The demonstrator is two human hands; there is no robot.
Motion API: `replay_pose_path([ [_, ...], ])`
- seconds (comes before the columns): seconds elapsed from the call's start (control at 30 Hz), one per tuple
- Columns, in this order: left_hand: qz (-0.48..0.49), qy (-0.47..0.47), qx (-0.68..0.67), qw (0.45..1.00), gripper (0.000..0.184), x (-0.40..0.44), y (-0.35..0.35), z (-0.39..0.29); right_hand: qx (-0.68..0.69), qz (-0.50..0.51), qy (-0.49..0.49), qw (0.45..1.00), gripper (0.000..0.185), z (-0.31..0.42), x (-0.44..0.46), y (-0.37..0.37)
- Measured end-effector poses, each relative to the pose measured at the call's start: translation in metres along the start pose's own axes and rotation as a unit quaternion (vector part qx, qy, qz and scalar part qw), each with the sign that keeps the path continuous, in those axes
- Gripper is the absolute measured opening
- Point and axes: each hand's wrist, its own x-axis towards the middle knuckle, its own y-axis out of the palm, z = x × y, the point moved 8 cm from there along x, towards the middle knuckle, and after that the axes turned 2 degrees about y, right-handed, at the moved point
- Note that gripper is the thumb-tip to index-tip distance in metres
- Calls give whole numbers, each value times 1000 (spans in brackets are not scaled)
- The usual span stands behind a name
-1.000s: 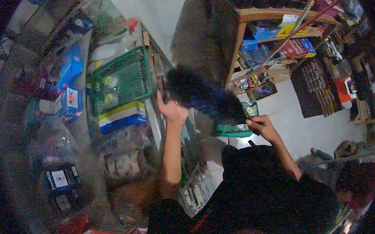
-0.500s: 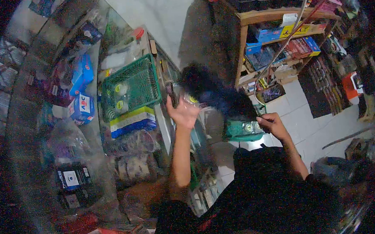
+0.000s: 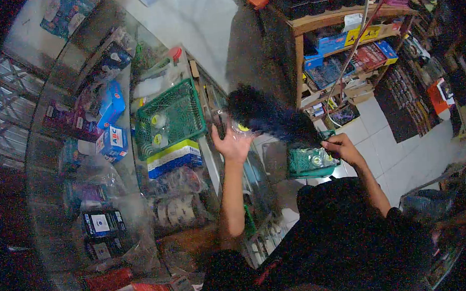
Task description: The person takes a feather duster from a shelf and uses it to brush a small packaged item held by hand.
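Above the gap beside the surface [image 3: 208, 159]: both hands are raised, with a dark, fluffy duster [image 3: 276, 116] slanting between them.
Left hand [image 3: 233, 146]: palm turned up, fingers spread, with a clear-wrapped packet [image 3: 242, 127] bearing a yellow-green mark at the fingers. How firmly it is held cannot be told.
Right hand [image 3: 342, 149]: thumb and fingers pinch the duster at its narrow end; the bushy end reaches the packet and covers part of it.
Basket on the surface: a green mesh basket [image 3: 198, 107] lies left of the left hand, with round, clear-wrapped pieces inside, and a striped box [image 3: 175, 158] beside it.
Basket below the right hand: a second green basket [image 3: 314, 171] holds similar wrapped pieces; what supports it cannot be seen.
Farther off: a wooden shelf [image 3: 298, 67] of boxed goods stands ahead to the right, and a cord [image 3: 363, 28] hangs in front of it.
Risk at the packet: with the fingers this open, a brisk stroke could push it off the hand, and the slick wrapping might help it slide towards the gap.
Risk at the duster: the pinch is at one end only, so a snag on wrapping could twist it; a wide swing to the right might catch the cord.
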Motion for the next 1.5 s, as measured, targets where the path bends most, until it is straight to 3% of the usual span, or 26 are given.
replay_pose_path([
  [0.03,32,-9,2,999,75,-1,8,2,10,-1,-5,1000,39,3,-1,-1],
  [0.13,-31,4,-13,999,76,2,1,1,20,-1,11,1000,41,7,-7,-3],
  [0.23,98,-44,-71,992,77,-1,8,2,57,-1,3,998,41,-3,-3,-3],
  [0.33,-63,-12,-30,997,77,2,-3,3,38,34,12,999,41,-3,-6,0],
  [0.43,62,-50,23,997,77,-1,-2,3,49,2,51,997,36,-7,-9,-7],
  [0.5,15,-23,-19,999,77,2,-32,0,48,-1,54,997,35,-14,-9,-8],
  [0.6,-61,-5,4,998,76,1,-10,1,47,-9,38,998,34,-15,-8,-9],
  [0.7,168,-83,-64,980,77,-1,-20,3,34,2,13,999,35,-16,-6,-8],
  [0.8,-122,-11,-52,991,78,2,-34,-2,11,-19,3,1000,36,-33,-3,-11],
  [0.9,-63,-32,10,997,75,-2,-27,2,3,-13,4,1000,36,-33,-5,-9],
  [0.93,-85,-27,25,996,74,-4,-26,1,3,-3,6,1000,36,-30,-6,-8],
  [1.03,-110,41,71,991,73,-3,-8,-1,-2,24,0,1000,39,-16,-11,-3],
  [1.07,-61,48,98,992,72,4,-14,-3,3,17,-8,1000,39,-13,-10,-2],
  [1.17,-12,-66,29,997,72,-5,-14,8,5,12,-20,1000,39,-10,-13,-1],
  [1.27,-112,-24,18,993,77,-6,-18,8,3,18,-17,1000,37,-11,-13,-3],
  [1.37,-7,-71,71,995,79,-5,-18,11,41,-7,-21,999,39,-6,-13,-3],
  [1.5,-84,-43,-29,995,79,3,-32,10,28,6,-36,999,39,1,-15,-3],
])
